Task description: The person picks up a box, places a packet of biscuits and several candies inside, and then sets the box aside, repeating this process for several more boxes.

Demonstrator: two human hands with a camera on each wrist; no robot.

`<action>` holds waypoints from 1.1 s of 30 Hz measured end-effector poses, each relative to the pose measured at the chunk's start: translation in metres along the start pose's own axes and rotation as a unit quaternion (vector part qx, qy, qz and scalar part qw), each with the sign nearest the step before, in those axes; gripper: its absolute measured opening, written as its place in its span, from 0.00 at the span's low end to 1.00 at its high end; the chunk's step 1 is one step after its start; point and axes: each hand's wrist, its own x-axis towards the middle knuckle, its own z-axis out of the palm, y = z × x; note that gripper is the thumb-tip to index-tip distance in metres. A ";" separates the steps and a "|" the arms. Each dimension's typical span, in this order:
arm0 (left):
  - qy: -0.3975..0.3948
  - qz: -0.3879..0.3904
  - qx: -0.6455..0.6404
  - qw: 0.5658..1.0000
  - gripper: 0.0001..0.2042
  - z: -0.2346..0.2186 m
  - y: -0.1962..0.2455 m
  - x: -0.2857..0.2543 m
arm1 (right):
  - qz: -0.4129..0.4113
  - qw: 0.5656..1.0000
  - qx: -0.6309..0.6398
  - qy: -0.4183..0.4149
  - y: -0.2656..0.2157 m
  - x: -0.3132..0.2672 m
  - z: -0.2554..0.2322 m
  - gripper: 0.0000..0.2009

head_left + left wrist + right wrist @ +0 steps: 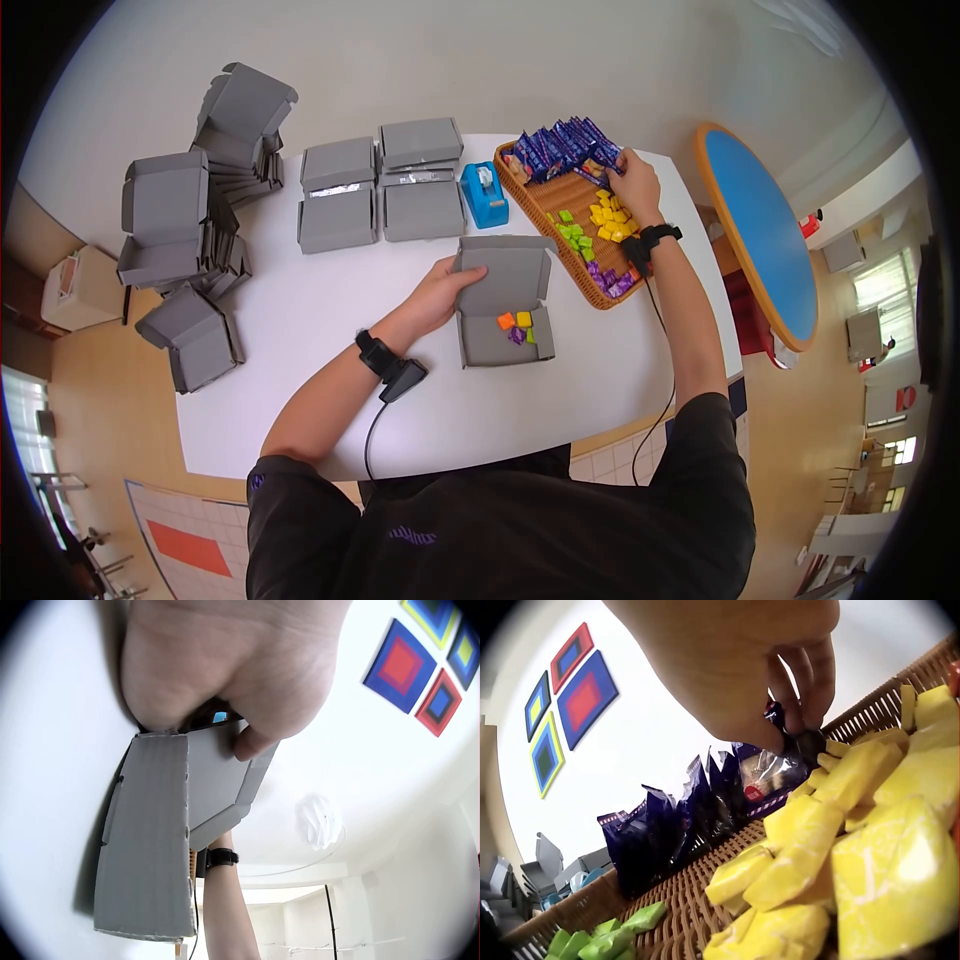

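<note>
1. Box (498, 283): on the white table (260, 365), directly before the person, lid raised. In its tray lie a few sweets (524, 319), coloured orange, yellow, purple and green.
2. Left hand (432, 298): grasping the box's lid at its left edge, thumb laid on the inner face.
3. Basket (567, 262): wicker, to the right of the box and set further back. Purple sweets (618, 285) lie at its near end; green sweets (575, 235) sit along the left, yellow sweets (612, 215) to the right.
4. Right hand (635, 187): over the basket's far right corner, pinching a packet (604, 155) between thumb and fingers.
5. Packet row (560, 148): dark blue, standing close together at the basket's far end, the pinched packet at its right.
6. Dispenser (485, 200): blue, just left of the basket, loaded with tape.
7. Four boxes (420, 210): grey, two by two, left of the dispenser.
8. Stacked boxes (165, 200): grey, lids up, at the table's left.
9. Wall pictures (585, 701): coloured squares, seen from both wrists.
</note>
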 end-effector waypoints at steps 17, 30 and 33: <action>-0.001 -0.006 -0.014 1.000 0.18 -0.003 -0.002 0.001 | -0.154 0.952 0.180 -0.195 -0.138 -0.153 -0.121 0.17; 0.013 0.012 -0.003 1.000 0.17 -0.002 -0.003 0.000 | -0.297 0.904 0.168 -0.260 -0.148 -0.222 -0.079 0.15; 0.018 0.014 0.002 1.000 0.18 0.000 -0.001 -0.001 | -0.286 0.890 0.215 -0.284 -0.141 -0.227 -0.068 0.15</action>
